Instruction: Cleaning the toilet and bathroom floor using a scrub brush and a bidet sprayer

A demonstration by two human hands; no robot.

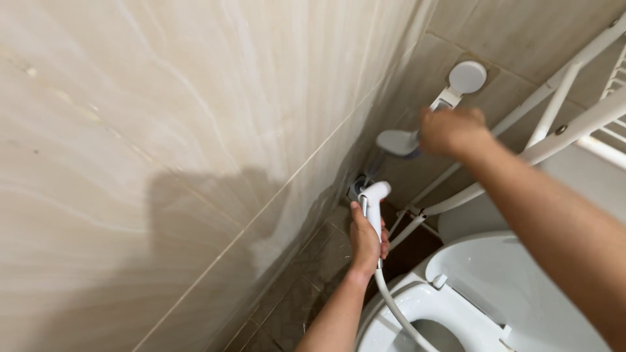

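Beige tiled wall fills the left half, corner at centre, white rack frame across upper right. Toilet bottom right, lid up, seat down, bowl opening just visible at frame bottom. White hose running from the sprayer down past the bowl rim, apparently slack. Left hand wrapped shut round handle of white bidet sprayer, nozzle end pointing up toward the corner, close to the wall fitting low in the corner; touching or not, can't tell. Right hand closed on a grey-white paddle-shaped piece hanging below the round wall holder; fingers curled, exact grip hidden by back of hand. Judgement re progress: sprayer off any mount and in hand, not hung on anything yet; right side mid-handling at the holder. No water visible at the nozzle.
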